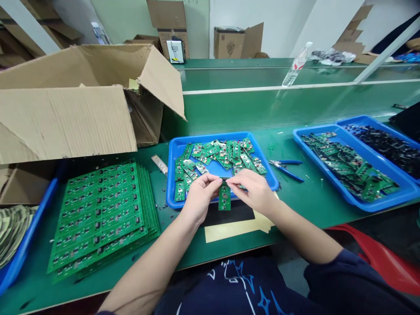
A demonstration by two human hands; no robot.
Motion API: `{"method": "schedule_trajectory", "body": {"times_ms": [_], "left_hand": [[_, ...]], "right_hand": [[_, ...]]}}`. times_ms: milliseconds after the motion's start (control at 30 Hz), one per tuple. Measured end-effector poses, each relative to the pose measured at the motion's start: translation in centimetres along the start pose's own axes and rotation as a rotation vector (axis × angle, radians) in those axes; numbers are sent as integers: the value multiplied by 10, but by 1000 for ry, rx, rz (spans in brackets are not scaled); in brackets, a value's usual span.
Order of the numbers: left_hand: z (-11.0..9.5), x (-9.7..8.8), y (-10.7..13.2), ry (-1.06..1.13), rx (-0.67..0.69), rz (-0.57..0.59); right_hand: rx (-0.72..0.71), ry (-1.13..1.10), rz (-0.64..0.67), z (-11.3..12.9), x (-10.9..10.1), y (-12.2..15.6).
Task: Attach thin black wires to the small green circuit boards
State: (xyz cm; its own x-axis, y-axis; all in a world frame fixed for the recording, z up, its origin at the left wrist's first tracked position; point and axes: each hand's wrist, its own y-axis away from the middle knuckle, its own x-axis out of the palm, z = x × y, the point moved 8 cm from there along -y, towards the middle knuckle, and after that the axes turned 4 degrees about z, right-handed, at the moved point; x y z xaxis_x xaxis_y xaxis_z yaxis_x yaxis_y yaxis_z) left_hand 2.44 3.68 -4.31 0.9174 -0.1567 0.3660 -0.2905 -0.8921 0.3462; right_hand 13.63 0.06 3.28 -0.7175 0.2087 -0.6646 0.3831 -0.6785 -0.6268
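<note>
My left hand (200,194) and my right hand (254,189) meet over the near edge of a blue tray (173,153), both pinching the top of one small green circuit board (224,197) that hangs down between them. The tray holds several loose small green boards (219,154). Under my hands lie a black mat (229,212) and a yellowish sheet (236,228). A stack of large green panel boards (101,212) lies on the table to my left.
A big open cardboard box (75,96) stands at back left. Blue-handled cutters (286,168) lie right of the tray. Two more blue trays (361,205) with boards and dark parts (387,146) sit at right. A plastic bottle (295,65) stands on the conveyor behind.
</note>
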Motion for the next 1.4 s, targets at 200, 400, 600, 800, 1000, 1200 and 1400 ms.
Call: {"method": "schedule_trajectory", "body": {"times_ms": [200, 400, 600, 800, 1000, 1200, 1400], "left_hand": [[0, 2, 1, 39, -18, 9], [-5, 0, 0, -90, 79, -11], [-9, -1, 0, -195, 151, -14], [-10, -1, 1, -206, 165, -13], [-11, 2, 1, -254, 204, -7], [-18, 7, 8, -345, 306, -17], [-17, 8, 10, -425, 375, -17]], "right_hand": [[4, 110, -20, 0, -3, 0], [20, 146, 7, 0, -2, -1], [28, 162, 8, -1, -1, -1], [85, 123, 9, -6, 1, 0], [117, 139, 2, -8, 3, 1], [127, 187, -45, -7, 3, 2], [122, 188, -50, -6, 5, 3]]}}
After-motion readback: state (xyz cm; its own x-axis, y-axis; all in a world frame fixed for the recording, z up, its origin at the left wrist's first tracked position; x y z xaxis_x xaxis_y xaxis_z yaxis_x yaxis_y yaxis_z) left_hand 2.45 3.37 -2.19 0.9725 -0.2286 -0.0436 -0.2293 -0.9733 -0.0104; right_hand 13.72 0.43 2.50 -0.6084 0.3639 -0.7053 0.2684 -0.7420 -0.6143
